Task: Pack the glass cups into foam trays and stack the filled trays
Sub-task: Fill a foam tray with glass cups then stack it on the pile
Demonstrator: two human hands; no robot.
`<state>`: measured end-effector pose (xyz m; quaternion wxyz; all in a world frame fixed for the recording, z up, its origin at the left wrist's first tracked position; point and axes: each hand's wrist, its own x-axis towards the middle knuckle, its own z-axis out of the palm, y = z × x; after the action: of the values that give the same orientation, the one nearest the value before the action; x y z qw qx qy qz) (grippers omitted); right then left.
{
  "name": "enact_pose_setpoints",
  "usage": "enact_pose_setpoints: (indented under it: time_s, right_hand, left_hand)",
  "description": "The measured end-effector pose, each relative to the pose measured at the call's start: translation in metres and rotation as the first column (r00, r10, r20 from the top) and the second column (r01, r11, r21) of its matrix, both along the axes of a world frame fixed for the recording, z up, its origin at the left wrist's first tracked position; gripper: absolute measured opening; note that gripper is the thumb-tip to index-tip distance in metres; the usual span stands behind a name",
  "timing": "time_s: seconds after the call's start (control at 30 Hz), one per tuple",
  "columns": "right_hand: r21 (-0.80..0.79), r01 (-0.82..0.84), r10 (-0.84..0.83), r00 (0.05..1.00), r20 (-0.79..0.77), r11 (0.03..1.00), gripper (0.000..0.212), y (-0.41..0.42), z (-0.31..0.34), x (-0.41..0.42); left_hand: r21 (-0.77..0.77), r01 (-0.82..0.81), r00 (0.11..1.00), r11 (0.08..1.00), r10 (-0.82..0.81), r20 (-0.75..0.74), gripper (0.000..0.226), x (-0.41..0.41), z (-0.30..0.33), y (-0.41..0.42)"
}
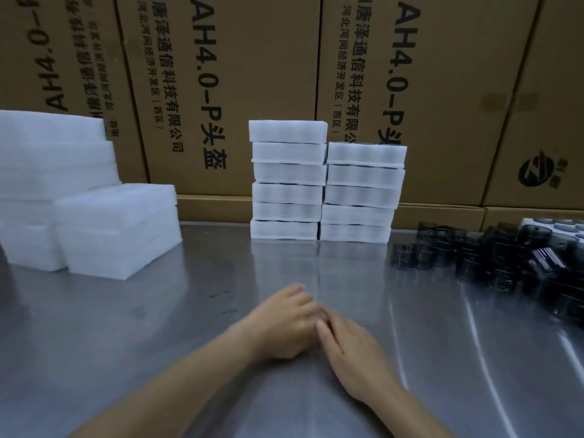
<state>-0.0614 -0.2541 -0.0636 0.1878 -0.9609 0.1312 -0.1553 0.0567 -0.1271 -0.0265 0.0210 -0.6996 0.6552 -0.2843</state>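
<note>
Both hands low at the near-middle of the table (132, 327), holding nothing. Left hand (284, 324) loosely curled, fingers (295, 292) bent, knuckles up. Right hand (354, 352) flat, fingers extended, their tips touching the left hand's side.

Steel table, shiny, streaked with reflections.

Filled foam trays (287, 180) toward the far edge, centre: two white stacks touching side by side, left stack six high, right stack (363, 192) five. Dark bands show between layers.

Glass cups (493, 257) loose in a heap near the right edge: dark, smoky, short cylinders, some upright, some tipped. Partly filled tray (556, 224) behind them.

Empty foam trays (117, 229) piled at the far left corner, stepped. Printed cardboard cartons (252, 74) wall off the far edge.
</note>
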Motion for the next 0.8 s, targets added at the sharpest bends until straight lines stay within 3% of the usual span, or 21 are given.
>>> enact_pose_setpoints:
  time_s: [0.1,0.2,0.3,0.37,0.6,0.8]
  right_hand:
    - [-0.151,-0.051,0.027,0.988,-0.155,0.987,0.056,-0.002,-0.004,0.006]
    - [-0.141,-0.042,0.023,0.991,-0.134,0.989,0.055,-0.005,-0.007,0.006]
    - [-0.146,-0.036,0.018,0.992,-0.124,0.989,0.055,-0.004,-0.007,0.006]
    - [-0.146,-0.037,0.017,0.991,-0.134,0.989,0.054,-0.005,-0.008,0.006]
    - [-0.123,-0.043,0.02,0.983,-0.184,0.991,0.053,-0.003,-0.007,0.008]
    - [-0.124,-0.035,0.012,0.984,-0.18,0.992,0.052,-0.001,-0.006,0.007]
  left_hand:
    - [-0.021,-0.402,0.91,0.915,0.402,0.104,0.039,0.061,0.036,0.04]
    - [-0.093,-0.823,0.566,0.56,0.823,-0.053,0.047,0.121,0.073,0.088]
    - [0.011,-0.971,0.231,0.237,0.956,-0.182,0.048,0.153,0.095,0.126]
    - [0.084,-0.987,0.114,0.136,0.968,-0.225,0.056,0.166,0.101,0.138]
    - [0.149,-0.987,0.032,0.064,0.978,-0.205,0.065,0.185,0.107,0.15]
    - [0.006,-0.995,0.101,0.102,0.99,-0.094,0.037,0.187,0.098,0.153]
